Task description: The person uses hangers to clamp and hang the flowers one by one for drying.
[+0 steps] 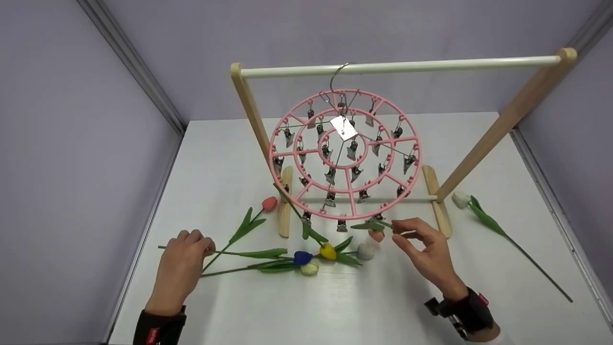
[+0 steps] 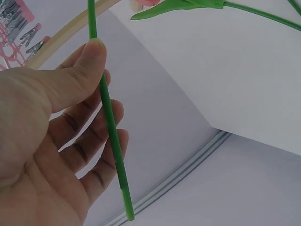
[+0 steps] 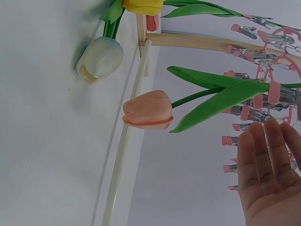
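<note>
My left hand [image 1: 179,266] pinches a green stem [image 2: 109,117] between thumb and fingers. In the head view that stem runs right, past a leaf, toward a blue tulip [image 1: 302,258]; which bloom it belongs to is unclear. My right hand [image 1: 427,251] is beside a pink tulip [image 3: 148,109] at the hanger's front rim, thumb and forefinger apart. A pink-tipped clip [image 3: 274,92] sits over this tulip's stem and leaf base. The round pink clip hanger [image 1: 352,201] hangs by its hook. A yellow tulip [image 1: 328,251] slants below a front clip.
A wooden stand with a white rod [image 1: 407,67] holds the hanger. On the white table [image 1: 268,311] lie a red tulip [image 1: 269,204], a cream tulip [image 1: 310,267], a whitish tulip [image 1: 365,251], and a white tulip [image 1: 461,199] at right. Walls enclose the table.
</note>
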### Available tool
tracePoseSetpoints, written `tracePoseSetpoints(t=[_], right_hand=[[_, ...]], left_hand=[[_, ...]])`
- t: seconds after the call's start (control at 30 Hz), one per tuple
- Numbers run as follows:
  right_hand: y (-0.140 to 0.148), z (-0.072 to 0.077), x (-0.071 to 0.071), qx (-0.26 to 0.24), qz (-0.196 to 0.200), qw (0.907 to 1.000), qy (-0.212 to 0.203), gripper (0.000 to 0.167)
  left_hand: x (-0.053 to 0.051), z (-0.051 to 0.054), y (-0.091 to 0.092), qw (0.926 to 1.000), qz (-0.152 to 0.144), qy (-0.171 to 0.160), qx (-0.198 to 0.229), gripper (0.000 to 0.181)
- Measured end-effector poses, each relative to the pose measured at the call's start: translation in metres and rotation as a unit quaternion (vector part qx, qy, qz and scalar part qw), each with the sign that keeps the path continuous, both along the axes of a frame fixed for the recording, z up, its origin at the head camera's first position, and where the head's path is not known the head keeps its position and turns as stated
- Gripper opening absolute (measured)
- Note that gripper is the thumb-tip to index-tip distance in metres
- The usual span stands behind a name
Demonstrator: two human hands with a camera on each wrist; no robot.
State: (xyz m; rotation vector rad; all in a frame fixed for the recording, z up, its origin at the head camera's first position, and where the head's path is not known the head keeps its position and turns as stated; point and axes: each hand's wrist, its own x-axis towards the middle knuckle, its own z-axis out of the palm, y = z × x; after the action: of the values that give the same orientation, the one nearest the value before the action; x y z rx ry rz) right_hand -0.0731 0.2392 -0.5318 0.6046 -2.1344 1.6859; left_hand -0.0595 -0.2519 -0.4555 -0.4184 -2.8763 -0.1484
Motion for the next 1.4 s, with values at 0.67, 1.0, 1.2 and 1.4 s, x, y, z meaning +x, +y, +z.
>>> tracePoseSetpoints(t=[0.67,1.0,1.2,1.4], right_hand=[[-0.010,0.012,0.015,0.049,-0.013,0.9986,0.016,0.033],[-0.026,0.031,0.022,0.100,0.017,0.9943,0.033,0.042],[-0.039,0.039,0.025,0.138,0.016,0.9877,0.072,0.044],[-0.049,0.042,0.028,0.190,-0.003,0.9775,0.091,0.040]], left_hand=[[0.004,0.007,0.072,0.9939,-0.086,0.060,-0.032,0.019],[0.001,0.004,0.115,0.9837,-0.127,0.107,-0.069,0.013],[0.002,0.002,0.138,0.9805,-0.143,0.103,-0.088,0.014],[0.002,0.003,0.157,0.9738,-0.161,0.133,-0.090,0.014]])
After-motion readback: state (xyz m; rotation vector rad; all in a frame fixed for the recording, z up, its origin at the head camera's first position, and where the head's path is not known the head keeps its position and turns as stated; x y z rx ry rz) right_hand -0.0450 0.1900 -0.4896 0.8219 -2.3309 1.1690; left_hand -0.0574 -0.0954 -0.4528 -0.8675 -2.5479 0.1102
